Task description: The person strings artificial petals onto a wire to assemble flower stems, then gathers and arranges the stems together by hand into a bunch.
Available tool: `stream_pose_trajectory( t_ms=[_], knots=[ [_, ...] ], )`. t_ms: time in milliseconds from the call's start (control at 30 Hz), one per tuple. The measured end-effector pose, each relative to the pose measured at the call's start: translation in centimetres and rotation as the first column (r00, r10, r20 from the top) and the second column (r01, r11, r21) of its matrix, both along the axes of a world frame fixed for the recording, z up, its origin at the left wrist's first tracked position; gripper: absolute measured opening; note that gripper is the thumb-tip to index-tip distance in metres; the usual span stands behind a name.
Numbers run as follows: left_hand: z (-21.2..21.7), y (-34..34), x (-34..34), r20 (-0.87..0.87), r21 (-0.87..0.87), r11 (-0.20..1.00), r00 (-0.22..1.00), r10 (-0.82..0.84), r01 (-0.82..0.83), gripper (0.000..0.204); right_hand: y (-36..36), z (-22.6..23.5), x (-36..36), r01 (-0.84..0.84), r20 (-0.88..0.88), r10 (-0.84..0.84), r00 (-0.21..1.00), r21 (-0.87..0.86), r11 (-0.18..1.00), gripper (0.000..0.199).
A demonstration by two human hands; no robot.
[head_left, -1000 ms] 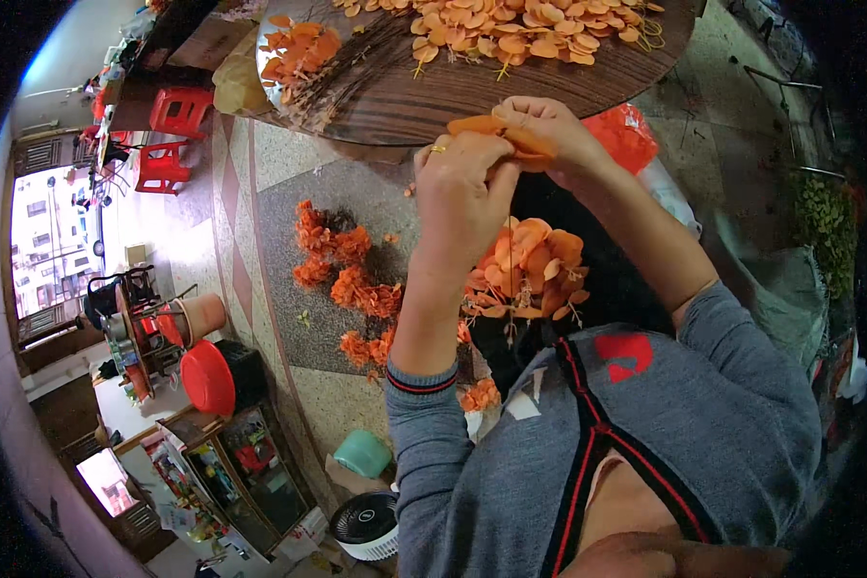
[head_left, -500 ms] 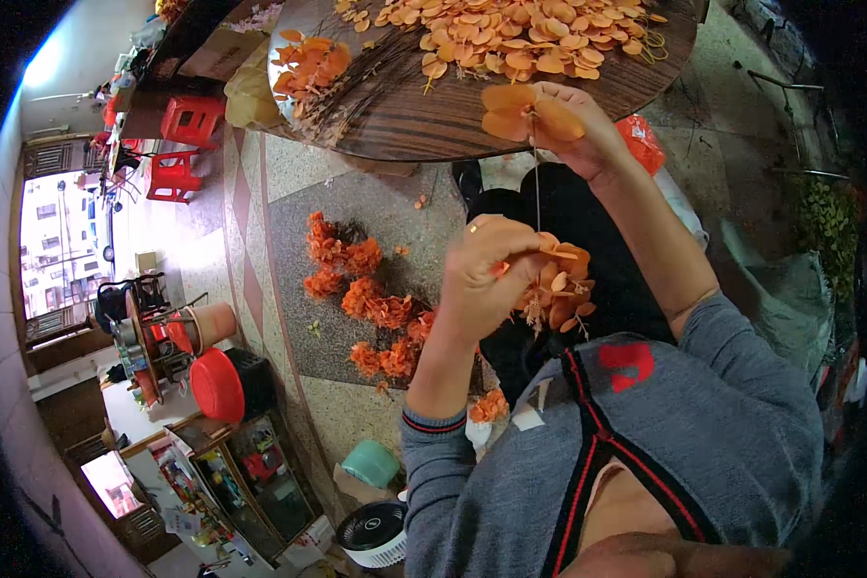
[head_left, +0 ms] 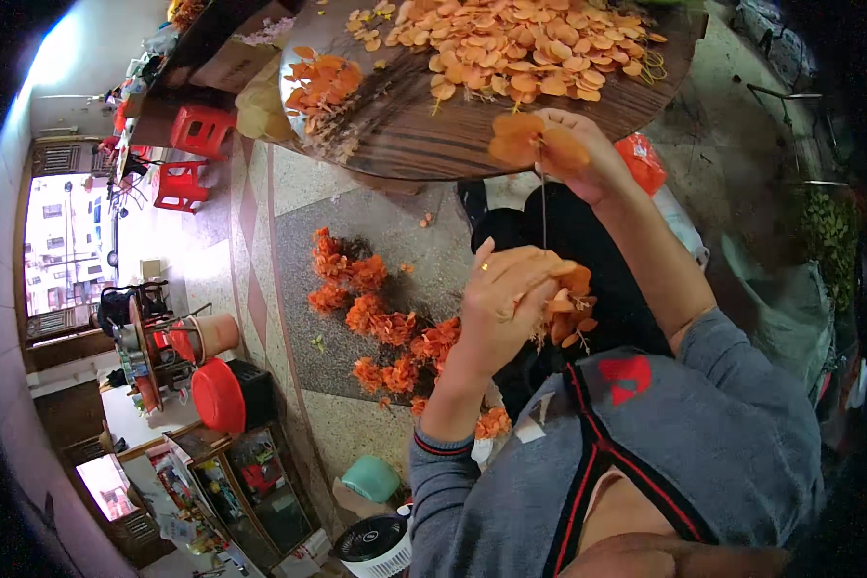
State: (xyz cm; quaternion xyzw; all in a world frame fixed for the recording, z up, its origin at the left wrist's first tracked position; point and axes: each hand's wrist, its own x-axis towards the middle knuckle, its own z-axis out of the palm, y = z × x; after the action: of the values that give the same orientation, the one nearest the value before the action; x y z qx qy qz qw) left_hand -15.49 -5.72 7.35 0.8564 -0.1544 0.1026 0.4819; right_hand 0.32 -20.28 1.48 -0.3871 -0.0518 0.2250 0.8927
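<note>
From where I stood, in the head view, the person's right hand [head_left: 592,159] was closed on the large orange leaves [head_left: 518,141], its fingers partly hidden behind them. A thin stem [head_left: 544,214] ran down from these leaves toward a smaller orange bunch [head_left: 570,306] by the chest. The left hand [head_left: 511,299] lay against that bunch, fingers bent over it; I couldn't tell how firmly they gripped.

A second earlier both hands had been together at the large leaves; now they were well apart, one above the other. Compared with half a second ago, the left hand covered more of the bunch.

The curved rim of the wooden desk [head_left: 405,159] passed just beyond the large leaves, and a red bag [head_left: 640,162] sat near the right wrist. Between the hands there was room over the dark trousers [head_left: 607,255], and orange flower heads [head_left: 380,318] lay on the floor [head_left: 308,207] to the left.
</note>
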Motion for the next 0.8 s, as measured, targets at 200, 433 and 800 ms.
stream_pose_trajectory(
  t_ms=[200,433,800],
  knots=[
    [-0.9,0.2,-0.1,-0.163,-0.295,0.944,0.966,-0.202,0.148,0.019,-0.7,1.9,-0.9,0.079,-0.024,-0.079,0.997,-0.016,0.997,0.02],
    [-1.3,-0.7,-1.3,-0.209,-0.506,0.86,0.959,-0.19,0.061,0.014,-0.4,2.2,-1.1,0.057,-0.056,-0.055,0.997,0.031,0.998,0.021],
    [1.7,3.3,2.3,-0.083,-0.884,0.468,0.989,-0.119,-0.018,0.036,0.5,1.8,-1.6,-0.112,-0.047,0.115,0.992,0.075,0.991,0.013]
  ],
)
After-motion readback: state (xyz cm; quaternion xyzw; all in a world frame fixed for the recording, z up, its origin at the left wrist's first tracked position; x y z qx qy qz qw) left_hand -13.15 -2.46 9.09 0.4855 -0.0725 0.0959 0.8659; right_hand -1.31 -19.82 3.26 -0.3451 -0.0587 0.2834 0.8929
